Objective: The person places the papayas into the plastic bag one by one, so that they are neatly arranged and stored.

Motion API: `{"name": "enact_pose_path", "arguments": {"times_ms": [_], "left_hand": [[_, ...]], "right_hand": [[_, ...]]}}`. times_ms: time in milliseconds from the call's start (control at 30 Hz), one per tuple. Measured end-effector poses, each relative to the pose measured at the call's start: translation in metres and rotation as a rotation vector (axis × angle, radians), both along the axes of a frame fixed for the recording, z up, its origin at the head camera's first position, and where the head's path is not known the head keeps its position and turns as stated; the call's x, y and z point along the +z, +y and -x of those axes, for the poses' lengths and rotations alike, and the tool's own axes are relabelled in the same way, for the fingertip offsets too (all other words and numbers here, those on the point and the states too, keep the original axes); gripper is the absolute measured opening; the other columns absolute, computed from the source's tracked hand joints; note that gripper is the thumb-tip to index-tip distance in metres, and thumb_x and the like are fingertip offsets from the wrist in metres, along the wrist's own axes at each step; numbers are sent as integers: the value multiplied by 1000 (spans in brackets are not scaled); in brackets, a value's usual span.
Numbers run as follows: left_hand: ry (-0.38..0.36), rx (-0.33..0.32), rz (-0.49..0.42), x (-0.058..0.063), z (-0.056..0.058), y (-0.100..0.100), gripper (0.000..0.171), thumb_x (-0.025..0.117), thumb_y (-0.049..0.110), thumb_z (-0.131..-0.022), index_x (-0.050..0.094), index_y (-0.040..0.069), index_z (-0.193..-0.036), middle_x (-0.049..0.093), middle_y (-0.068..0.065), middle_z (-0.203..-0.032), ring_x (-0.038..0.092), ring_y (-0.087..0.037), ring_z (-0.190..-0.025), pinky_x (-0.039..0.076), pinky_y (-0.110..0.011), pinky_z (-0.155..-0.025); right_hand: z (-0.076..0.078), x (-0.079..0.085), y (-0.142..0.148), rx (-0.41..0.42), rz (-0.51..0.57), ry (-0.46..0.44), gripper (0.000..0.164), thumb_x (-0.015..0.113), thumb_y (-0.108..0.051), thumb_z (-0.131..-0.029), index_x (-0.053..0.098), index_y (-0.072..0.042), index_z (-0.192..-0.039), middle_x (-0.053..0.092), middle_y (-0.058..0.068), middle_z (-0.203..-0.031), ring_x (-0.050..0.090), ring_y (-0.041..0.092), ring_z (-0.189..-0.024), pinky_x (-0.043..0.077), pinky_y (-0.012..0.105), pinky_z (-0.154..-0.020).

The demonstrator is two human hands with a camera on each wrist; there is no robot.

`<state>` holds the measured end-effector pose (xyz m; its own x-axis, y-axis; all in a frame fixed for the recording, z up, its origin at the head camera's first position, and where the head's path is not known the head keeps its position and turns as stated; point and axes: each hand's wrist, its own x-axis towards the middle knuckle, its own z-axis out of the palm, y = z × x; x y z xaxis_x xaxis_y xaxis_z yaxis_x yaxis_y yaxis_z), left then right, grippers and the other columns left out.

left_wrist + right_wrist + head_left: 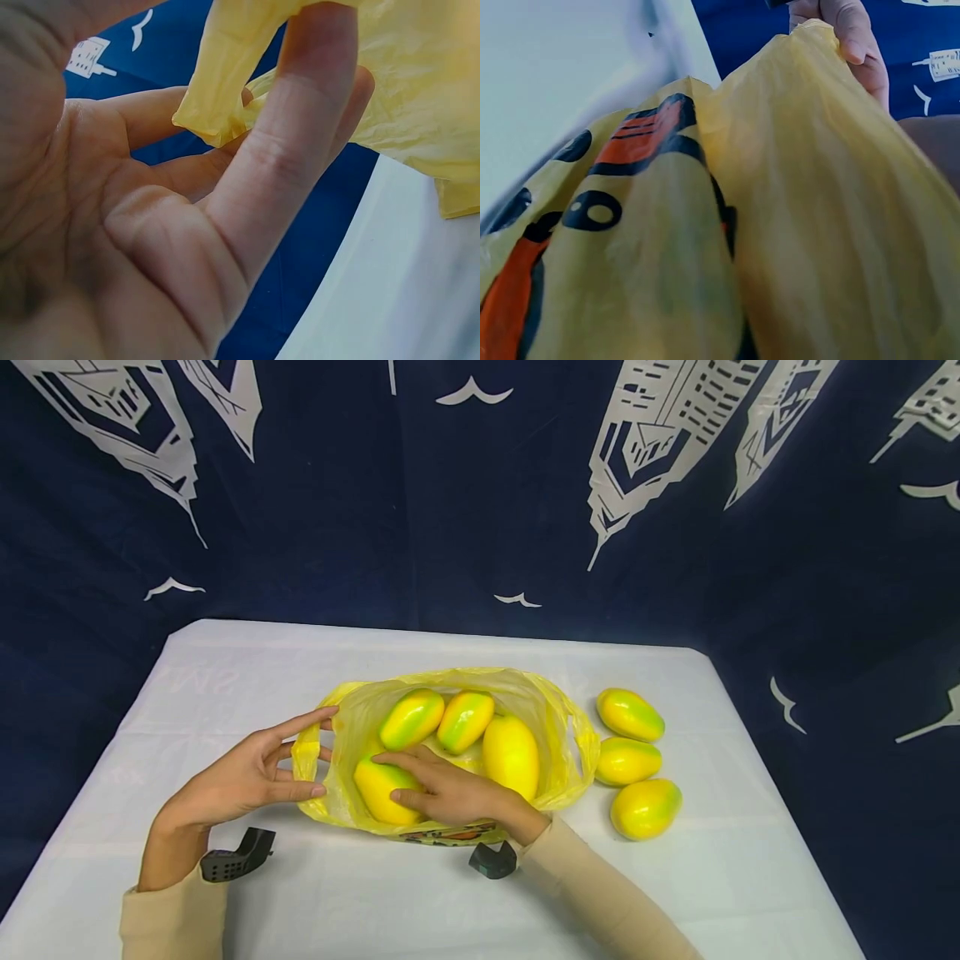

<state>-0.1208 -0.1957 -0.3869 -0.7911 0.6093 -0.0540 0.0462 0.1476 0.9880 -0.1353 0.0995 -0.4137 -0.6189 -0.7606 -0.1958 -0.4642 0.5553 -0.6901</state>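
A navy, white-printed fabric backdrop [450,510] hangs behind a white-covered table [187,693], where a thin yellow plastic bag [551,731] gapes. My left hand [240,777] holds its handle [306,754]; my right hand [453,789] touches one of the smooth, oval, yellow-green mangoes [380,789] inside, though whether it grips, I cannot tell. Three more mangoes [627,762] lie just right of the bag.

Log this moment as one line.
left hand: touching handle of yellow bag | right hand: on fruit inside | beside bag: three more fruits
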Motion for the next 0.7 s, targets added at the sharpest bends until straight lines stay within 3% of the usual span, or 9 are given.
{"name": "enact_pose_path", "arguments": {"times_ms": [700], "left_hand": [[-8, -5, -11, 0, 0, -1, 95, 75, 0, -86, 17, 9, -161, 4, -23, -166, 71, -23, -106, 62, -40, -81]], "right_hand": [[1, -2, -5, -98, -52, 45, 53, 49, -36, -106, 34, -27, -156, 39, 6, -155, 39, 18, -140, 35, 38, -119]]}}
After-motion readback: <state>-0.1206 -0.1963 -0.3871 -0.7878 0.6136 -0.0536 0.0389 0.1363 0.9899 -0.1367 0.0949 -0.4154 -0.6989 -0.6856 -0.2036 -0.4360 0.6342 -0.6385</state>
